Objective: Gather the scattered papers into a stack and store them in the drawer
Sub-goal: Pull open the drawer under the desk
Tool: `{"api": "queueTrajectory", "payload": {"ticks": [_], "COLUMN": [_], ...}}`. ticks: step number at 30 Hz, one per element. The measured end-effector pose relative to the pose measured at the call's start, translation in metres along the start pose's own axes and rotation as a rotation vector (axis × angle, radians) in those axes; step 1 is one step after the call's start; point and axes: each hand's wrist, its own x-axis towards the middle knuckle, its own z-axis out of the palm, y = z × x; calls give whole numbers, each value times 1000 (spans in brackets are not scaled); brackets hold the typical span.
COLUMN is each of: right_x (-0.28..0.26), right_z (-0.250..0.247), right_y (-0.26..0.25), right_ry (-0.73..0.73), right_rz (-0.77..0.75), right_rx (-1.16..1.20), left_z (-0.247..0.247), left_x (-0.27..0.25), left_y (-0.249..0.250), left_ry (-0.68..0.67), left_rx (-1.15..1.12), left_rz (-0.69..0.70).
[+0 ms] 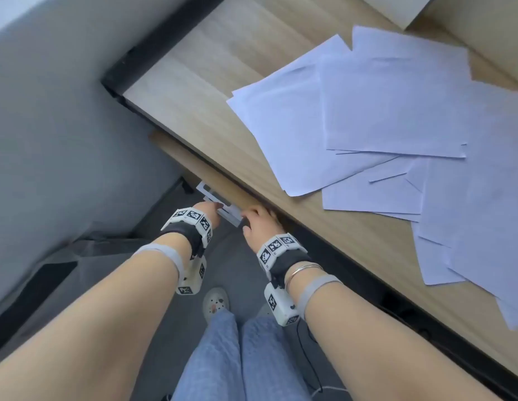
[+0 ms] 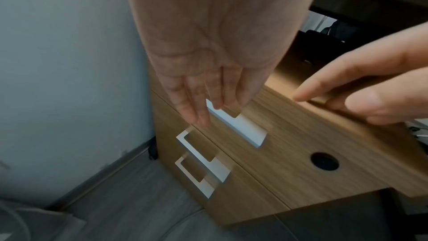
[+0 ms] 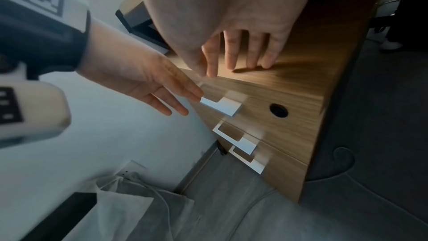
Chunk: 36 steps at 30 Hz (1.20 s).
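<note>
Papers (image 1: 396,120): plain white sheets, thin and flat, fanned in loose overlap on the desk (image 1: 223,53), none gathered.
Desk: pale wood-grain laminate top with a dark edge.
Drawer (image 2: 289,146): top one of the unit under the desk, warm wood-grain front with a round black hole; flat white metal handle (image 2: 238,125), rectangular with an open slot.
My left hand (image 2: 208,80): fingers straight, tips at that handle, gripping nothing.
My right hand (image 3: 231,25): fingers extended, tips on the drawer's top edge, holding nothing.
Room: grey wall, grey floor.
</note>
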Motion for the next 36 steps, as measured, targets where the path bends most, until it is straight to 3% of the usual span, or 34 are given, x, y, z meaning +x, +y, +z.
{"api": "queueTrajectory", "payload": {"ticks": [8,14,19,24,36], "right_x": [17,14,11,11,6], "right_z": [4,4,1,1,4], "right_y": [9,12,11,8,0], "right_ry": [62,60,48,31,77], "right_rz": [18,4,12,43,51], "right_rx": [46,64,62,52,-47], "left_z": [2,33,44,47,46], "left_x": [26,22,4,-11,-25], "left_y": [7,-5,-14,-25,-62], "left_ry": [32,247,337,334,115], "left_rx": [-18,-244,-342,-443,-289], "left_rz": [37,100,49,-26,-270]}}
